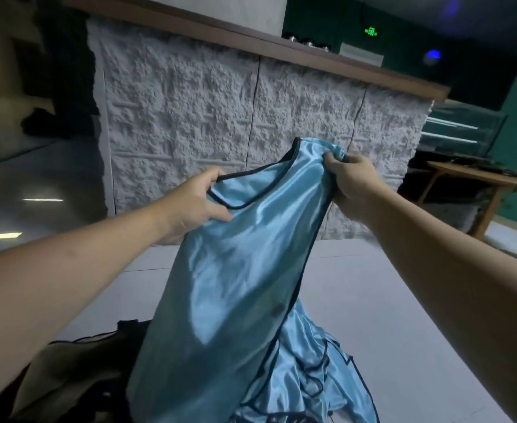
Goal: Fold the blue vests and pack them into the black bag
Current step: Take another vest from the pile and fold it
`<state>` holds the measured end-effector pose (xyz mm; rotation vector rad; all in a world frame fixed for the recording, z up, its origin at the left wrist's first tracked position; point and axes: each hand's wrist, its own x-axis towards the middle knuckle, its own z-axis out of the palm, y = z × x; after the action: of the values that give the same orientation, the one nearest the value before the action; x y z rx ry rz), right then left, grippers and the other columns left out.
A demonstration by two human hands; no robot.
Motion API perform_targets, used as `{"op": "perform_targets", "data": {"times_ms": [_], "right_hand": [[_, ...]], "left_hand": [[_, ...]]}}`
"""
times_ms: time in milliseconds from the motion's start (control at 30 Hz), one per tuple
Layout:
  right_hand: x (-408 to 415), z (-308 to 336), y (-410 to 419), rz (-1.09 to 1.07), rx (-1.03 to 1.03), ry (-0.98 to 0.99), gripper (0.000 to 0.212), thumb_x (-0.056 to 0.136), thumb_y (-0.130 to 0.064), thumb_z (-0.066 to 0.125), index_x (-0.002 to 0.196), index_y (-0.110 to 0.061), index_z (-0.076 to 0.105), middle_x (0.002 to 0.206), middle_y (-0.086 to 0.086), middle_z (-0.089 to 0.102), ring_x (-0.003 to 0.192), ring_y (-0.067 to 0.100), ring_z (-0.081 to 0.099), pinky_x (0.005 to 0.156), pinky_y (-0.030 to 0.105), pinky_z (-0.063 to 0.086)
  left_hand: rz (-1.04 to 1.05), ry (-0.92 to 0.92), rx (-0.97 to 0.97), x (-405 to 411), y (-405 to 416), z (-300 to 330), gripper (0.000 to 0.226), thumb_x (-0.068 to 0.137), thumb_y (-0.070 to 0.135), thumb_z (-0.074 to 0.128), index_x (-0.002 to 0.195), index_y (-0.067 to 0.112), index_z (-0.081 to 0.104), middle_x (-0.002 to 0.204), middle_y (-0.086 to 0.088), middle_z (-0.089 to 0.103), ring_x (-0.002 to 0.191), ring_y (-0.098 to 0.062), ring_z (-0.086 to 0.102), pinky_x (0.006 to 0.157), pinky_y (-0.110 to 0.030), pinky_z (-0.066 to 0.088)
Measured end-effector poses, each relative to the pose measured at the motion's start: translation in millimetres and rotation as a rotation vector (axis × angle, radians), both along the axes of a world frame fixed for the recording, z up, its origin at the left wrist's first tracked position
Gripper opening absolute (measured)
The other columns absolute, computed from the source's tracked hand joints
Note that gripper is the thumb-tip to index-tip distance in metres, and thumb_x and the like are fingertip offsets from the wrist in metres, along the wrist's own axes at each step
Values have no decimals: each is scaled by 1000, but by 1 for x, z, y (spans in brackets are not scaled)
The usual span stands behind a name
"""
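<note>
A shiny light-blue vest [239,270] with dark piping hangs in the air in front of me, stretched between both hands. My left hand [196,203] pinches its dark-trimmed edge at the upper left. My right hand [352,181] grips a bunched shoulder at the upper right. Below the hanging vest a heap of more blue vests [309,377] lies crumpled on the floor. The black bag [77,374] lies at the lower left, partly hidden behind the held vest.
A white rough-textured counter front [220,117] with a wooden top stands close ahead. A wooden table [483,184] stands at the right. The pale tiled floor [388,300] spreads around the heap, and a dark object [39,120] lies far left.
</note>
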<state>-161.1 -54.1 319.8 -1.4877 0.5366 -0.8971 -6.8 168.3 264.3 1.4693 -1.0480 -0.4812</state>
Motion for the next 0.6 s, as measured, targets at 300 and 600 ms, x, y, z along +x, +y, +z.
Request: {"op": "perform_targets", "data": {"times_ms": [300,600], "right_hand": [[2,-15,-12,40,80,-67,28,105,-24,59,115,2,64,108,17,73,94,31,74,82,43,63],[6,0,-6,80,42,-115,22,107,-22,56,115,-3,63,102,15,73,84,27,75,76,40,63]], "left_hand": [[-99,387,220,7,-9,-30,52,79,0,80,128,-5,64,124,-27,70,120,-44,65,107,-52,51],[-349,575,92,11,-4,-31,41,95,22,64,131,3,68,131,-21,67,115,-35,67,107,-51,51]]}}
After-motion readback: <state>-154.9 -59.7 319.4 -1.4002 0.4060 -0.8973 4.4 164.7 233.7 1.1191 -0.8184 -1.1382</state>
